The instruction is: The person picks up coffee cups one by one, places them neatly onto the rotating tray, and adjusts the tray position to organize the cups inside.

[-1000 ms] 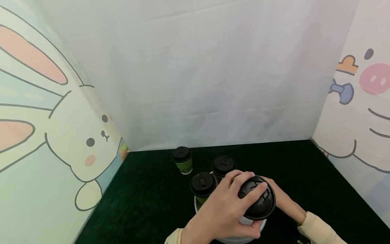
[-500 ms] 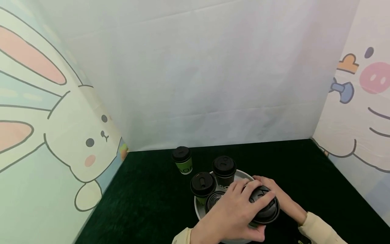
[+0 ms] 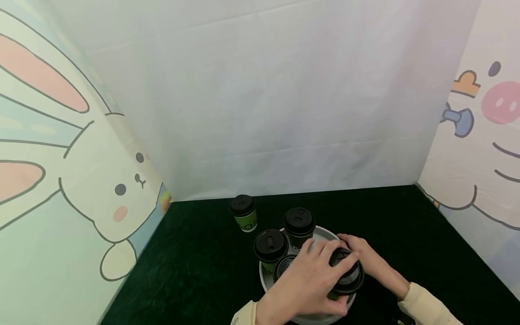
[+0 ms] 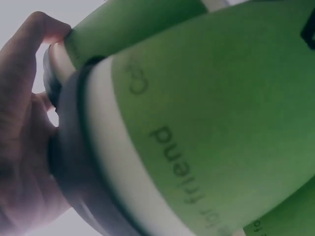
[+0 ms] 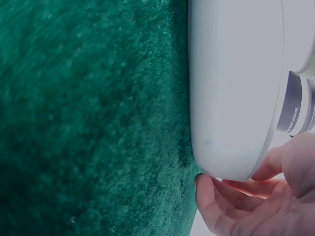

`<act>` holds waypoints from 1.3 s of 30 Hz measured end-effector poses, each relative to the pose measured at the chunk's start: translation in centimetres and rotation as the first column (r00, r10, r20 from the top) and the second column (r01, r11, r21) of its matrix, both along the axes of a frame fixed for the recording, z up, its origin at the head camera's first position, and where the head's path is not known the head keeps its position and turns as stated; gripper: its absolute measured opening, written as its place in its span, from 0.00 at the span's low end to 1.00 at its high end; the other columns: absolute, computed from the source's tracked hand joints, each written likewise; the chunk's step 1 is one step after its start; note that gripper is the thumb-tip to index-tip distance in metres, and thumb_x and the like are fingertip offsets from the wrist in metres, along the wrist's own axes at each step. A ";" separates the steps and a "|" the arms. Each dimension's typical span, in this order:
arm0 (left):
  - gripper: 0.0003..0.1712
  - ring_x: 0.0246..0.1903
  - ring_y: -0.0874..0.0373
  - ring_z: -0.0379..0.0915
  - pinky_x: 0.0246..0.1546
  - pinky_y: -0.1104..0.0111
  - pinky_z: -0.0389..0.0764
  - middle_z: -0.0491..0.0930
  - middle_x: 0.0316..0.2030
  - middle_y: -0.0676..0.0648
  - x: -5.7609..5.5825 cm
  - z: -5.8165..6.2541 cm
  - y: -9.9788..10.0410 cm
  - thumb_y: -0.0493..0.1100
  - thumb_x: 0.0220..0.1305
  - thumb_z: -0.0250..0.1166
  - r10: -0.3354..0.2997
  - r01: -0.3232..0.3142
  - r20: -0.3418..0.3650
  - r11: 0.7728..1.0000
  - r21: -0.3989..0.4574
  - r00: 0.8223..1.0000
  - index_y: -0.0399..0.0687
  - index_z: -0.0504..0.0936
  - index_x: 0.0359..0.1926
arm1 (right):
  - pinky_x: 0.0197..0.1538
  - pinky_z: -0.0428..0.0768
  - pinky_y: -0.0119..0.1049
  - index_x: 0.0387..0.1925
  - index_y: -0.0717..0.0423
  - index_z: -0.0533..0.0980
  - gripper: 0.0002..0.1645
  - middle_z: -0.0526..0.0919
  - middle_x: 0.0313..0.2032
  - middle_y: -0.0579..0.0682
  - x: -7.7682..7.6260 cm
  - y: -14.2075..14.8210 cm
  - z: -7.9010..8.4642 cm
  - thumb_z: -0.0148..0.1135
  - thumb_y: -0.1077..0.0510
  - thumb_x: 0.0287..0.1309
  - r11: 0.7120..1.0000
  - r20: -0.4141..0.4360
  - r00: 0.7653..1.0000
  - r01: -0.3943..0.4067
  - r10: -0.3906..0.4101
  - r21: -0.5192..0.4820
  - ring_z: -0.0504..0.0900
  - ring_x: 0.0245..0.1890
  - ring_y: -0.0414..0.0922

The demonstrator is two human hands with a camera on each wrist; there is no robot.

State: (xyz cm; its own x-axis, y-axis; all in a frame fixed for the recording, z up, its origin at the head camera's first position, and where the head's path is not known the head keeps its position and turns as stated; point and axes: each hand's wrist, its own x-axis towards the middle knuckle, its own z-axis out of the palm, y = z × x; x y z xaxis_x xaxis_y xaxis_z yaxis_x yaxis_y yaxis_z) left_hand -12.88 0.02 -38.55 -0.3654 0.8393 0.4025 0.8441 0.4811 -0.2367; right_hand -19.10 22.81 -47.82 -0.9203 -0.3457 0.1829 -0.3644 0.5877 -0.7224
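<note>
My left hand (image 3: 310, 282) grips a green paper coffee cup with a black lid (image 3: 348, 275) from above, over the right part of a round white basin (image 3: 265, 280). Whether that cup's base touches the basin is hidden. Three other lidded cups stand in the basin: a green one (image 3: 270, 247) at left, a dark one (image 3: 299, 223) at the back, and a third (image 3: 284, 266) partly behind my left hand. Large in the left wrist view, a green cup (image 4: 216, 98) sits beside the fingers. My right hand (image 5: 256, 196) pinches the basin's wall (image 5: 231, 98), thumb at the rim.
Another green cup with a black lid (image 3: 243, 214) stands outside the basin, farther back and left. Dark green cloth (image 3: 195, 271) covers the table. A pale curtain (image 3: 284, 113) rises behind, with printed panels (image 3: 93, 189) at the sides.
My left hand carried the cup rightward, then slightly back left, uncovering the basin's back rim and the cup near its wrist. My right hand has stayed at the basin's right rim.
</note>
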 end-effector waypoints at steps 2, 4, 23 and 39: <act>0.45 0.57 0.57 0.65 0.59 0.58 0.73 0.65 0.65 0.48 -0.1 -0.2 -0.1 0.65 0.59 0.61 0.009 -0.009 -0.007 1.000 0.005 1.000 0.61 0.62 0.76 | 0.35 0.80 0.31 0.59 0.78 0.71 0.22 0.83 0.42 0.55 0.0 0.0 0.1 0.48 0.62 0.76 1.000 0.023 1.000 0.005 -0.005 0.001 0.81 0.33 0.38; 0.44 0.56 0.57 0.65 0.58 0.58 0.74 0.66 0.64 0.48 -0.2 -0.3 -0.1 0.65 0.58 0.62 0.007 -0.007 -0.013 1.000 0.007 1.000 0.61 0.64 0.75 | 0.34 0.80 0.30 0.60 0.79 0.70 0.23 0.83 0.42 0.56 0.0 -0.1 0.1 0.48 0.61 0.76 1.000 0.053 0.998 0.019 -0.019 -0.002 0.81 0.33 0.37; 0.42 0.57 0.57 0.67 0.60 0.57 0.76 0.67 0.62 0.49 -0.5 -1.9 -0.2 0.68 0.59 0.60 0.015 -0.015 0.006 0.998 -0.059 1.000 0.63 0.67 0.73 | 0.26 0.76 0.33 0.63 0.78 0.68 0.25 0.81 0.34 0.52 -1.1 -1.3 0.3 0.47 0.62 0.75 0.989 0.173 0.974 0.146 -0.148 0.020 0.76 0.23 0.41; 0.45 0.61 0.60 0.62 0.65 0.68 0.70 0.62 0.66 0.50 -0.5 -1.3 -1.3 0.72 0.65 0.55 0.045 -0.020 0.138 0.984 -0.178 0.989 0.64 0.57 0.77 | 0.22 0.73 0.35 0.63 0.77 0.69 0.24 0.75 0.25 0.50 -2.5 -2.1 -0.2 0.46 0.62 0.75 0.986 0.148 0.976 0.152 -0.160 0.063 0.71 0.17 0.43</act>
